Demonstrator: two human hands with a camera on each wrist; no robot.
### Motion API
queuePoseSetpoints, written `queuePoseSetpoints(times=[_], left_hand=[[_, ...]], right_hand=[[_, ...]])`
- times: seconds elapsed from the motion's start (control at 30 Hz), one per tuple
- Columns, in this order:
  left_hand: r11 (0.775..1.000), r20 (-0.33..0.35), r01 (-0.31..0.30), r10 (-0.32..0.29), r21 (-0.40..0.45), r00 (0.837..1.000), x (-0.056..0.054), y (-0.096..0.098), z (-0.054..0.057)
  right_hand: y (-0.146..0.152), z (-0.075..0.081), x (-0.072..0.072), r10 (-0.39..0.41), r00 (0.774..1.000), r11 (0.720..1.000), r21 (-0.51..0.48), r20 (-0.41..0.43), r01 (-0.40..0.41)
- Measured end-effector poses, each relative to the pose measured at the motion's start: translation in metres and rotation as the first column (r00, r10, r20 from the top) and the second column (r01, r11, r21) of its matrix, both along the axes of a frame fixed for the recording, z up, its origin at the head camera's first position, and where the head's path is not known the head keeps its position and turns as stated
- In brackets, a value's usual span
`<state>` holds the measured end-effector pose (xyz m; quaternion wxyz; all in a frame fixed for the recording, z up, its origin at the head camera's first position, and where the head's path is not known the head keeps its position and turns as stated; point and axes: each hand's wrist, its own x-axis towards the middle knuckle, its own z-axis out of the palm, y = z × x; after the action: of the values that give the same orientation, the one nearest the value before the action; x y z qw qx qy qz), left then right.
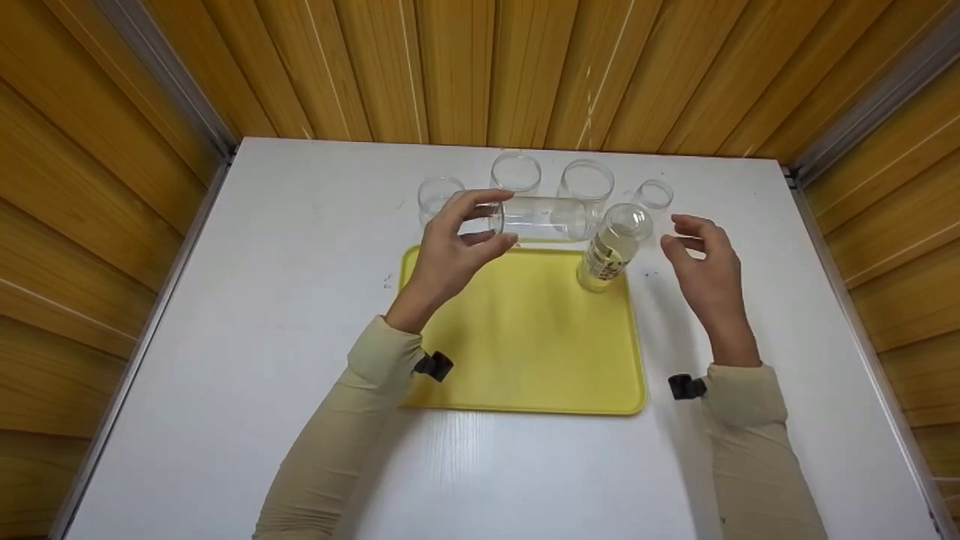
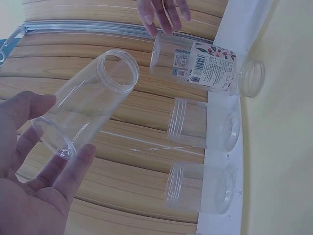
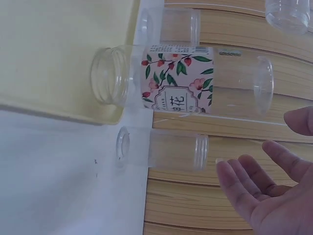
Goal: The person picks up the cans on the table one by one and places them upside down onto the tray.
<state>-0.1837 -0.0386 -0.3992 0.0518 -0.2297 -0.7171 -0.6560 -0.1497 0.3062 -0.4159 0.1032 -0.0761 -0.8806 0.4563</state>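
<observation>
Head view: left hand (image 1: 454,251) is pinching a clear jar (image 1: 546,217) near the tray (image 1: 525,345); right hand (image 1: 711,279) is gripping nothing, fingers (image 1: 694,223) relaxed; swinging sideways could topple the labelled jar (image 1: 604,259).

Left hand (image 1: 450,259) raised, thumb opposing fingers in a grip. Right hand (image 1: 710,279) up, fingers loosely bent; exact curl hard to judge.
</observation>
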Motion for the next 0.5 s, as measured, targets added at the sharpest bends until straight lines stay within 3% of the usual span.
queuePoseSetpoints(times=[0.23,0.5], left_hand=[[0.998,-0.018,-0.043,0.042,-0.051,0.999,0.000,-0.011,-0.001],[0.992,-0.046,-0.078,0.073,-0.101,0.996,0.000,-0.024,-0.002]], right_hand=[[0.006,-0.013,-0.005,0.007,1.000,0.989,0.148,0.011,-0.009],[0.012,-0.029,-0.007,0.040,0.998,0.946,0.319,0.055,-0.056]])
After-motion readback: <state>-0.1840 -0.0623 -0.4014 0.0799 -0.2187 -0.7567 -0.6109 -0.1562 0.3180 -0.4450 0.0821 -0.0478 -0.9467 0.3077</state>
